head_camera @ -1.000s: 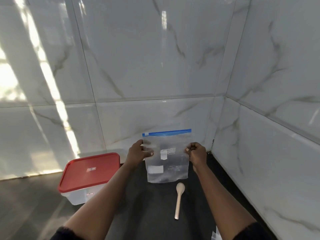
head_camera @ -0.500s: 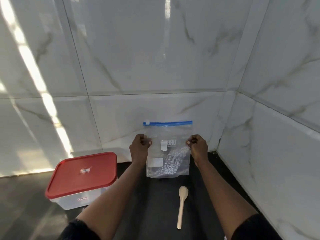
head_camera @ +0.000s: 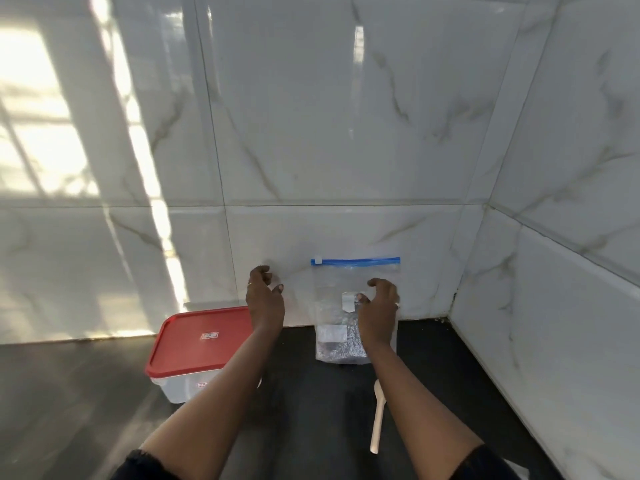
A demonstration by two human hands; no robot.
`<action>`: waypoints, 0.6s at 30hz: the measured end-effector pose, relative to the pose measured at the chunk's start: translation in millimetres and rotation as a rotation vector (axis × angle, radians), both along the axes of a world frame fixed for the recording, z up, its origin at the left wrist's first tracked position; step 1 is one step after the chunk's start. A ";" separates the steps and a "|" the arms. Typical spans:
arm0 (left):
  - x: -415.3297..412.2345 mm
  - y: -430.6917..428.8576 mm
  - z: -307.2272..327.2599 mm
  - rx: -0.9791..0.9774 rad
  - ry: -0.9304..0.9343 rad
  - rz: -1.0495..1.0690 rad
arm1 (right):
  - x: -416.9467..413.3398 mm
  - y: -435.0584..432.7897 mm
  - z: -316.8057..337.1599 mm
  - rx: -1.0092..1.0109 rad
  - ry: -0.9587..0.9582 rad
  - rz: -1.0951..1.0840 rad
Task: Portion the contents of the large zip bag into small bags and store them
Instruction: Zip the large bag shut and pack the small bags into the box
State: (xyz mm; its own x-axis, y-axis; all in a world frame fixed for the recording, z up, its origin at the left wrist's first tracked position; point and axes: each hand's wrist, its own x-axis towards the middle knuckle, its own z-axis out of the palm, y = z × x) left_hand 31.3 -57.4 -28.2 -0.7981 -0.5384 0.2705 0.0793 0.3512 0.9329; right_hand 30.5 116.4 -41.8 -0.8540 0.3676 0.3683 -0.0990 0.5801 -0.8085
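Note:
A large clear zip bag (head_camera: 337,306) with a blue zip strip stands upright on the dark counter, leaning against the white tiled wall. Dark contents sit in its lower part. My left hand (head_camera: 264,299) hovers to the left of the bag, fingers apart, holding nothing. My right hand (head_camera: 379,308) is in front of the bag's right half, fingers curled loosely and apart; it does not grip the bag. A pale wooden spoon (head_camera: 377,419) lies on the counter in front of the bag, partly behind my right forearm.
A clear plastic box with a red lid (head_camera: 197,341) stands on the dark counter (head_camera: 86,393) to the left of the bag. White marble tiled walls meet in a corner at the right, just behind the bag. Something white shows at the bottom right edge.
Both hands have let go of the bag's sides. The left hand moved away to the left. The bag now stands by itself against the wall.

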 end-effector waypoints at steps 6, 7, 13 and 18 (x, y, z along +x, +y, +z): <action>21.2 -59.6 -8.6 -0.174 -0.219 0.153 | 17.1 -79.8 -11.8 -0.056 -0.249 0.344; 24.7 -72.3 -11.3 -0.246 -0.316 0.208 | 20.9 -93.1 -13.9 -0.043 -0.309 0.390; 42.2 -130.7 -19.8 -0.244 -0.873 0.334 | 36.3 -139.9 -16.8 -0.052 -0.567 0.530; 64.2 -144.7 -21.6 -0.208 -0.679 0.217 | 55.3 -139.0 -7.2 -0.060 -0.579 0.416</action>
State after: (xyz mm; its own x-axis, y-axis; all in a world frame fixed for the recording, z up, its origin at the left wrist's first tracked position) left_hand 95.6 -202.1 -49.7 -0.7073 -0.6947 -0.1310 -0.5825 0.4677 0.6648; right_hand 85.8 -22.6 -49.0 -0.9800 -0.0258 -0.1975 0.1526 0.5401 -0.8276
